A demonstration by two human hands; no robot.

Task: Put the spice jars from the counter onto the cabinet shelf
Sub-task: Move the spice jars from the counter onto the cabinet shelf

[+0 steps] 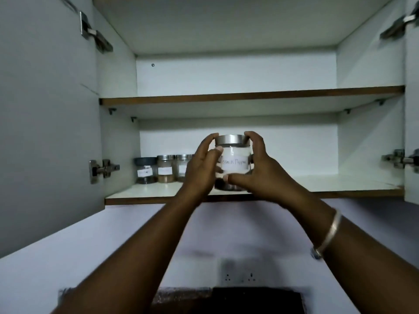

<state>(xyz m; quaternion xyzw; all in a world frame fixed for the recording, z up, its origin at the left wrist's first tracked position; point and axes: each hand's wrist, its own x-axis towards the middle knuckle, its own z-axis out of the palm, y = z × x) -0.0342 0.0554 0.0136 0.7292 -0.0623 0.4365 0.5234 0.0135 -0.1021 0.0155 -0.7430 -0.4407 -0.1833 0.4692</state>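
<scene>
A glass spice jar with a steel lid and a white label reading "Black Pepper" is held at the front edge of the lower cabinet shelf. My left hand grips its left side and my right hand grips its right side, thumb under the label. I cannot tell whether its base touches the shelf. Three labelled jars stand in a row at the shelf's back left: a dark-lidded jar, a steel-lidded jar with tan powder and a jar partly hidden by my left hand.
Both cabinet doors stand open, the left door wide and the right door at the frame edge. An upper shelf runs above. The lower shelf's right half shows bare white board. Below are a wall socket and a dark countertop.
</scene>
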